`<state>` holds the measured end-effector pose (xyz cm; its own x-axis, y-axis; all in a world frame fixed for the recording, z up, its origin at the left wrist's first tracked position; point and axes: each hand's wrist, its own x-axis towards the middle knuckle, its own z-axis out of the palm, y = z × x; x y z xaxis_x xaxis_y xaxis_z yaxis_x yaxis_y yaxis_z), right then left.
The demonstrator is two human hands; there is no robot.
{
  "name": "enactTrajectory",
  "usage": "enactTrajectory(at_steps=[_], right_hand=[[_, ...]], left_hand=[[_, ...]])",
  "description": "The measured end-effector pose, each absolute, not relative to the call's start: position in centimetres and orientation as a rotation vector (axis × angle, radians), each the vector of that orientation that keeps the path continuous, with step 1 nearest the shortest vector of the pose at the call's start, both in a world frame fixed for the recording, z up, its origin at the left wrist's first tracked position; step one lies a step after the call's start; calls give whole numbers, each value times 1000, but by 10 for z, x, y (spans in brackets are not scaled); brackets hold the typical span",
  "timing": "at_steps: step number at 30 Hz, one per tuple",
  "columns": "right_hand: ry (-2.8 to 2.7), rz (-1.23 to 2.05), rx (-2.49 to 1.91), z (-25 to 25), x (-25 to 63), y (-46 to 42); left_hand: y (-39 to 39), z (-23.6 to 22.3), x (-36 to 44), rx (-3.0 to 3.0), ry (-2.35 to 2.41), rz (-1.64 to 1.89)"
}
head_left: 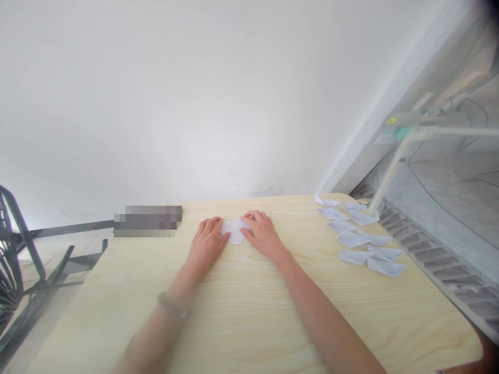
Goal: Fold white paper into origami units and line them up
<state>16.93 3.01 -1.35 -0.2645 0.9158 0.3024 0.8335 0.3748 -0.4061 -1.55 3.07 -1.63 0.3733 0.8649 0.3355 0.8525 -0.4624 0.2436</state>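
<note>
A small white sheet of folded paper (234, 232), with slanted lower corners, lies flat on the wooden table between my hands. My left hand (207, 240) grips its left corner, thumb below and fingers above. At the opposite corner my right hand (262, 232) holds the paper in the same way, its thumb lying on the sheet. The fingertips hide both side corners. A dark bracelet (173, 305) circles my left wrist.
Several folded paper boats (353, 238) stand in a group at the table's right side. A blurred-out dark object (148, 222) lies at the far left edge. A white wall (234, 104) rises behind the table (241, 322). A black metal chair (23, 249) is at left, a pale metal frame (393, 161) at right.
</note>
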Motion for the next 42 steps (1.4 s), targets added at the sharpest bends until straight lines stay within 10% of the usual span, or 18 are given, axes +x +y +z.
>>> enactTrajectory(at_steps=[42], right_hand=[[-1777,471,-1424,-23,169,35]], left_hand=[[33,-22,-20,2473,1547,775]])
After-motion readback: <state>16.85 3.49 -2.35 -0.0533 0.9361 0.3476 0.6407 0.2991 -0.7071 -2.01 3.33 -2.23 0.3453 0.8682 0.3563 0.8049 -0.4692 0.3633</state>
